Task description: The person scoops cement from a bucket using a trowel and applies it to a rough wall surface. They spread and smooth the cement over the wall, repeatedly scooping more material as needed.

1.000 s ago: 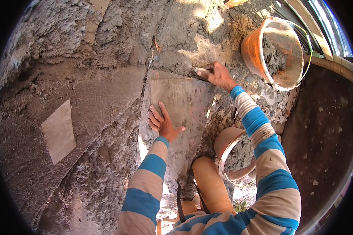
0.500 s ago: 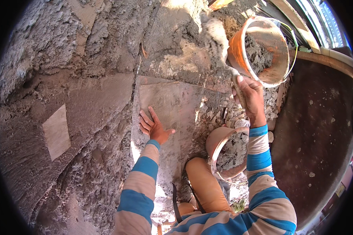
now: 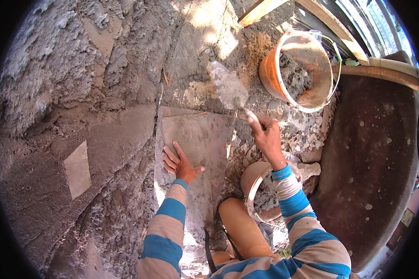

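On the flat board (image 3: 195, 132) we rest our left hand (image 3: 178, 166), fingers spread — our right hand (image 3: 267, 138), fingers closed, grips a mortar-smeared trowel (image 3: 230, 89) beyond the board's far edge, left of the orange bucket (image 3: 271, 73) of mortar (image 3: 294, 74).

We see patchy sunlight glaring on the grey mortar (image 3: 225, 43), the brown panel (image 3: 365, 172) shaded, fisheye edges bending into black.

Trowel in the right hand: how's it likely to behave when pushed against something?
Probably fairly stiff: the trowel's blade shows no obvious bend. Likely light enough for one-handed work, since the right hand alone holds it by the handle. May drag a little: grey residue smears the blade.
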The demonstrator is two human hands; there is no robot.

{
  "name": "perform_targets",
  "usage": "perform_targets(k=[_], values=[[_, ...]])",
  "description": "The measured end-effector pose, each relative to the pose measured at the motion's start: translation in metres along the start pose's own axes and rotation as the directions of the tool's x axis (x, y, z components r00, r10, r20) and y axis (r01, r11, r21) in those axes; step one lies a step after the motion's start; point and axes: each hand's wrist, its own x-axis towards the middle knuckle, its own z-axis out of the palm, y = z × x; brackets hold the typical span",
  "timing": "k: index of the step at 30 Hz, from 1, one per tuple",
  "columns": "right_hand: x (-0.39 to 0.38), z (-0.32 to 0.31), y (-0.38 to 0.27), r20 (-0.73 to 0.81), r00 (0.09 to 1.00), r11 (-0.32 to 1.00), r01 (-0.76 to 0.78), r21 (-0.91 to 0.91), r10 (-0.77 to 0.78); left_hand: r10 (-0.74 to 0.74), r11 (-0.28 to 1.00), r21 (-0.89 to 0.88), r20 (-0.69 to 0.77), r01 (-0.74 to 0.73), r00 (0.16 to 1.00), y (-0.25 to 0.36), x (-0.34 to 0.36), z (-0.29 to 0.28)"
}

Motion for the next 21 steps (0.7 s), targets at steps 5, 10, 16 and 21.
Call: perform_targets(k=[5, 10, 16, 21], values=[[-0.001, 0.062, 0.012, 0.279, 0.937, 0.950, -0.125, -0.287, 0.208, -0.022, 1.000, 0.013, -0.006, 0.022, 1.000, -0.002, 0.001, 0.001], [0.053, 0.087, 0.021, 0.512, 0.805, 0.954, -0.262, -0.148, 0.301, 0.007, 1.000, 0.004, -0.019, -0.007, 1.000, -0.003, 0.001, 0.005], [0.092, 0.084, -0.013, 0.488, 0.802, 0.938, -0.314, -0.145, 0.344, 0.013, 1.000, -0.008, -0.029, -0.013, 0.999, -0.007, 0.001, 0.003], [0.118, 0.104, -0.007, 0.310, 0.899, 0.950, -0.308, -0.052, 0.308, 0.042, 0.998, -0.035, -0.028, -0.043, 0.999, -0.013, -0.002, 0.005]])
